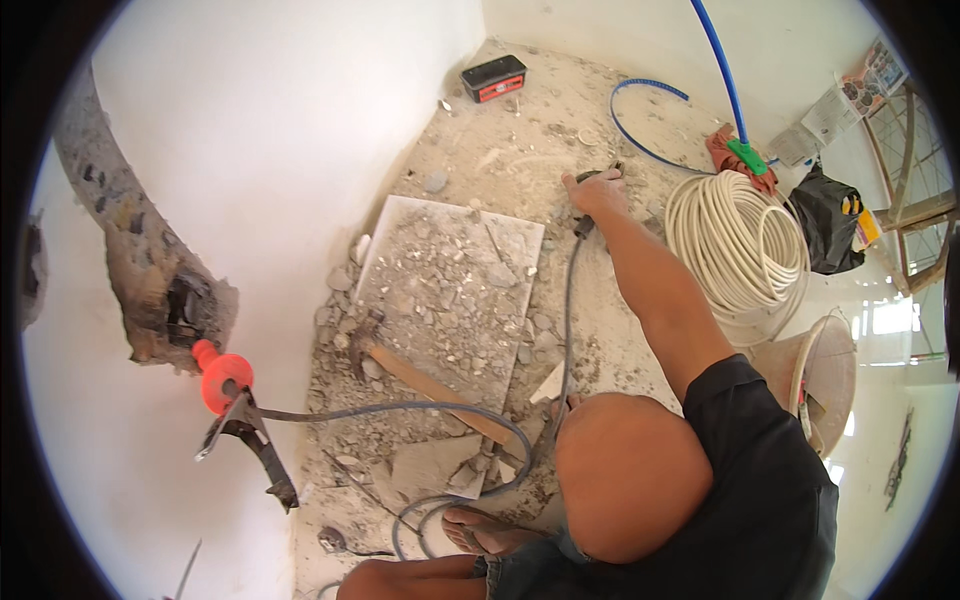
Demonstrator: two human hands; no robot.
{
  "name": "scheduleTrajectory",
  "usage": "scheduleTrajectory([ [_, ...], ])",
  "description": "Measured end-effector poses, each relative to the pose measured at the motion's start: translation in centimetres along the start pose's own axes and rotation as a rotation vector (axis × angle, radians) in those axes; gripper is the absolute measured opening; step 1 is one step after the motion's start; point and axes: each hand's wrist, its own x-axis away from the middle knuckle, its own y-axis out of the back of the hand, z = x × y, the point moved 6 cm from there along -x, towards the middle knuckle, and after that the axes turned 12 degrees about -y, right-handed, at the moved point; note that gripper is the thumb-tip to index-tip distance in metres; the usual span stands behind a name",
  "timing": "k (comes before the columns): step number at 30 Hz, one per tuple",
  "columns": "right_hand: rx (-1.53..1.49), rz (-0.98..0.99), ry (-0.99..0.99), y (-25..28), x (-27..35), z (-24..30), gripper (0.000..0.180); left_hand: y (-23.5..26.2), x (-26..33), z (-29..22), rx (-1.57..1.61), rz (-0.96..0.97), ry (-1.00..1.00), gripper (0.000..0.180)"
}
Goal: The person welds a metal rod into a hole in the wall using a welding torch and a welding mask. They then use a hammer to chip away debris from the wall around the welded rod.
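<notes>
My right hand (596, 190) reaches forward over the dusty floor and is closed on the end of a dark power tool (598, 172), mostly hidden under the fingers. Its grey cable (568, 320) runs back from the hand toward my knee and loops by my sandalled foot (480, 528). My left hand is out of the picture. A chisel with a red-orange hand guard (224, 378) sticks out by a broken cavity in the white wall (170, 310), and a dark metal tool (255, 445) hangs just below it.
A grey tile (400, 215) strewn with rubble lies on the floor, with a wooden-handled hammer (430, 388) at its near edge. A coil of cream tubing (735, 245), a blue hose (722, 70), a black bag (828, 215) and a black-and-red case (493, 78) lie beyond.
</notes>
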Motion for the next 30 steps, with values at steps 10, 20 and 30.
scheduleTrajectory([
  [10,0.206,0.097,-0.111,-2.9,0.4,4.0,0.102,-17.5,4.7,4.4,0.401,0.516,0.484,0.039],
  [20,0.074,-0.066,0.151,-3.6,5.8,3.2,0.101,-20.2,11.4,4.3,0.477,0.593,0.616,0.026],
  [30,-1.194,1.596,0.241,1.5,10.5,4.5,0.047,-19.9,10.7,5.9,0.399,0.421,0.536,0.019],
])
